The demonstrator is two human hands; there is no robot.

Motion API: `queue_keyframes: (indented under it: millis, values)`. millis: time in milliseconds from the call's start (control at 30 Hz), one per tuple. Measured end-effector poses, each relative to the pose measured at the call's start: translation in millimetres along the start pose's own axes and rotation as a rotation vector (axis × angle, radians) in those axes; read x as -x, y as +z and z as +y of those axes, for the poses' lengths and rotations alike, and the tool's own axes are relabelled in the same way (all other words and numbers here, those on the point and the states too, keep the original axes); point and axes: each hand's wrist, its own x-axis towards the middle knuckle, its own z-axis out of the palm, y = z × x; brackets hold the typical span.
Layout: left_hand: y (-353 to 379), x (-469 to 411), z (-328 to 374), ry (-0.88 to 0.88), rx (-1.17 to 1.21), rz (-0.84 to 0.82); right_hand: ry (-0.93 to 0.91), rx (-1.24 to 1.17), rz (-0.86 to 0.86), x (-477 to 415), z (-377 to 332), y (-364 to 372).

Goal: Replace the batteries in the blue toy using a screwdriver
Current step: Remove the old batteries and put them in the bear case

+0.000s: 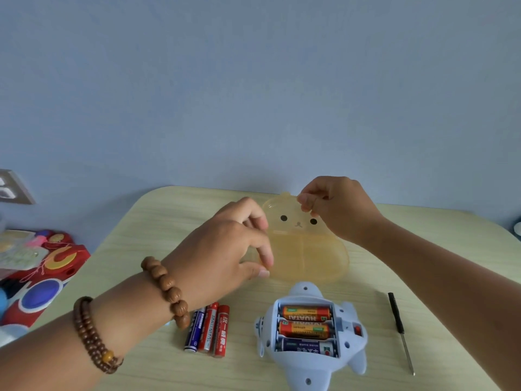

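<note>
The pale blue toy (310, 365) lies belly up near the table's front edge. Its battery bay is uncovered and holds three batteries (306, 328). Three loose batteries (208, 330) lie side by side to its left. To its right lies a small black-handled screwdriver (400, 331). Behind the toy stands a translucent yellow bear-faced box (310, 258) with its lid (293, 218) raised. My left hand (220, 249) grips the box's left rim with curled fingers and thumb. My right hand (338, 210) pinches the lid's top edge.
A pile of red and blue toys and packets (42, 272) lies off the left side of the light wood table (141, 235). A wall socket (11, 187) is on the blue wall at the far left.
</note>
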Motion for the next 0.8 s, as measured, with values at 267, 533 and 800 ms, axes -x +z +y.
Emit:
queue_keyframes:
  millis: [267, 533, 800]
  values:
    - [4.7, 2.9, -2.2, -0.014, 0.029, -0.075, 0.020, 0.101, -0.021, 3.1, 6.6, 9.1]
    - [6.1, 5.6, -2.8, -0.029, 0.066, -0.069, 0.018, 0.098, -0.034, 2.0, 7.0, 8.9]
    - [-0.4, 11.0, -3.3, 0.004, 0.082, -0.010, -0.172, 0.210, 0.119, 53.3, -22.2, -28.6]
